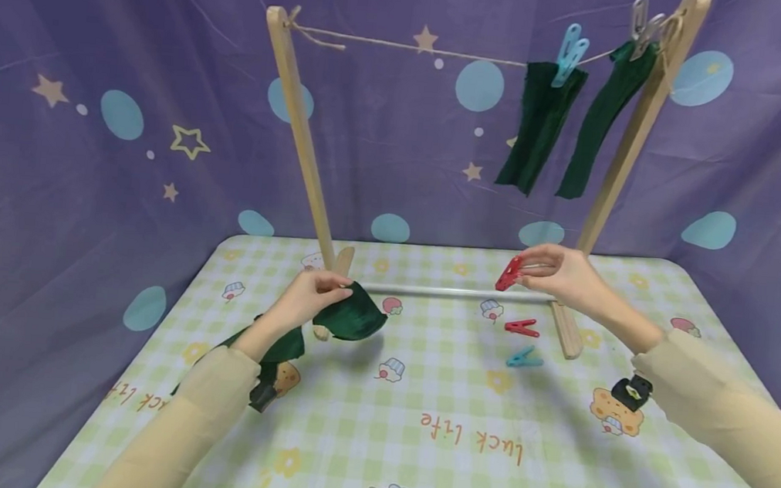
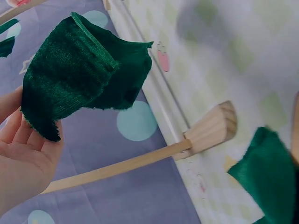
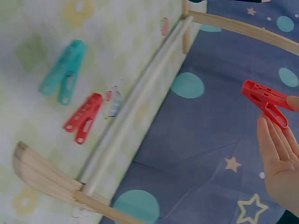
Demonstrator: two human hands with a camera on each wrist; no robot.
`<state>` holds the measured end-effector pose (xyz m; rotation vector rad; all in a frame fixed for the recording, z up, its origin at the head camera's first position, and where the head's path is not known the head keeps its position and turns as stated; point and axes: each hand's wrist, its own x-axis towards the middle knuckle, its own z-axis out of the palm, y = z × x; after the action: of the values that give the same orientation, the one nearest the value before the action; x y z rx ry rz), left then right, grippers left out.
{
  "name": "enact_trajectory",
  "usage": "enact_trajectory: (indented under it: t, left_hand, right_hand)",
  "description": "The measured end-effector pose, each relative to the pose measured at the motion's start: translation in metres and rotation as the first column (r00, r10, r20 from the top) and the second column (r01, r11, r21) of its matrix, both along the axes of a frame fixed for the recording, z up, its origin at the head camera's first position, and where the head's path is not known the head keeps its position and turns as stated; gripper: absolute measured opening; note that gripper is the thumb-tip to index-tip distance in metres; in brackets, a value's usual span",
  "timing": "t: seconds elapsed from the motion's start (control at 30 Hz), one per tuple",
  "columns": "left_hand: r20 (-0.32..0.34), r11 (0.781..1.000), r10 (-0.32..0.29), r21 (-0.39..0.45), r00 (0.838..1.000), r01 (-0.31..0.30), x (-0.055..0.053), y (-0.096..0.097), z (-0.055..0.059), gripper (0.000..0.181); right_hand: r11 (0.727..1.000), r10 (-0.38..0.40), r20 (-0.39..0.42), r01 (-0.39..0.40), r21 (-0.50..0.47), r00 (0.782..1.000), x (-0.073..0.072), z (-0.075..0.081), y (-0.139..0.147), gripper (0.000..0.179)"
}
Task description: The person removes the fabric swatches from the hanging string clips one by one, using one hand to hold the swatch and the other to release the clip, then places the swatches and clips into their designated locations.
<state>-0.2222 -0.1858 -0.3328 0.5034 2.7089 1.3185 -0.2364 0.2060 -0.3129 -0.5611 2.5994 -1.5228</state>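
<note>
Between thumb and fingers, my left hand pinches a piece of dark green velvety cloth, which hangs folded over in the left wrist view. My right hand pinches a red clothespin above the table's back right. Below it on the tablecloth lie another red clothespin and a blue clothespin. More green cloth lies on the table under my left forearm, partly hidden by it. Two green cloth pieces hang on the line, one held by a blue clothespin, the other by a grey clothespin.
A wooden frame with a left post and a right post stands at the table's back. A string runs between the post tops, and a white rod joins the feet. Behind hangs a purple curtain.
</note>
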Motion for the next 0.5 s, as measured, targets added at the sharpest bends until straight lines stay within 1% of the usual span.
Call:
enact_trajectory:
  t: [0.1,0.2,0.23,0.33,0.37,0.4,0.43,0.47,0.5]
  left_hand:
    - [0.009,1.0,0.018,-0.01,1.0,-0.018,0.002,-0.003,-0.006,0.027]
    - [-0.003,1.0,0.025,-0.01,1.0,-0.025,0.004,-0.005,-0.012,0.025]
    - [-0.003,1.0,0.026,-0.007,1.0,-0.026,0.008,-0.004,-0.01,0.024]
    - [-0.007,1.0,0.012,0.018,1.0,-0.012,0.01,-0.009,-0.018,0.024]
    - [-0.024,0.999,-0.006,0.033,1.0,0.006,0.011,-0.011,-0.021,0.023]
    - [-0.027,0.999,-0.013,0.04,1.0,0.014,0.012,-0.013,-0.023,0.024]
    - [-0.025,0.999,-0.014,0.045,1.0,0.015,0.013,-0.014,-0.025,0.024]
    - [-0.029,0.999,-0.018,0.048,0.999,0.02,0.011,-0.018,-0.032,0.024]
    - [-0.026,0.999,-0.016,0.046,1.0,0.018,0.012,-0.019,-0.033,0.024]
  right_hand:
    - [1.0,0.017,0.008,-0.017,-0.006,1.0,0.001,-0.01,0.002,0.037]
    - [0.999,0.042,0.014,-0.042,-0.02,0.999,0.002,-0.019,0.003,0.034]
    - [0.999,0.049,0.015,-0.049,-0.023,0.999,0.002,-0.023,0.003,0.034]
    - [0.997,0.066,0.034,-0.065,-0.032,0.997,0.004,-0.031,0.004,0.033]
    - [0.997,0.07,0.043,-0.069,-0.036,0.997,0.005,-0.033,0.004,0.033]
    - [0.997,0.074,0.05,-0.072,-0.037,0.996,0.006,-0.035,0.004,0.033]
    - [0.997,0.075,0.057,-0.073,-0.039,0.996,0.006,-0.038,0.004,0.032]
    - [0.997,0.075,0.066,-0.072,-0.04,0.995,0.007,-0.04,0.004,0.032]
    - [0.996,0.076,0.072,-0.073,-0.043,0.994,0.008,-0.042,0.004,0.032]
